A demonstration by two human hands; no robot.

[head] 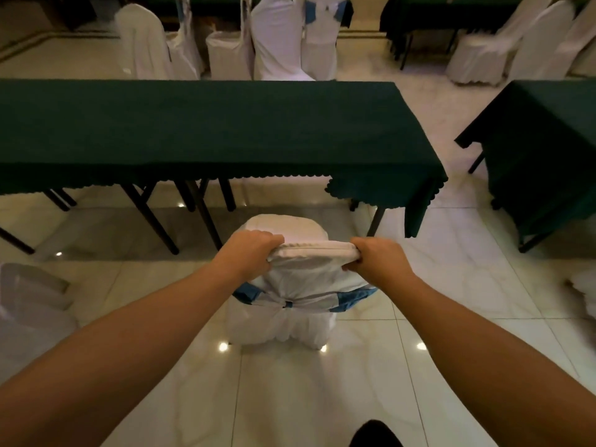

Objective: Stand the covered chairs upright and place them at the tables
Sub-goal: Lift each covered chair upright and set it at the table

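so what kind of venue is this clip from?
Likely a banquet or conference hall. Long tables under dark green cloths stand in rows, white covered chairs with blue sashes line them, and the floor is glossy tile. Both hands hold one chair's back.

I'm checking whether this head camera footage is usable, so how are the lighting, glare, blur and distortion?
Head view: dim warm light, the dark green tablecloth nearly featureless; small ceiling-light glare spots on the glossy white tile floor; wide-angle bending at the table edges; white-covered chairs in the far row are soft; the near white-covered chair with a blue sash, left hand and right hand are fairly sharp.
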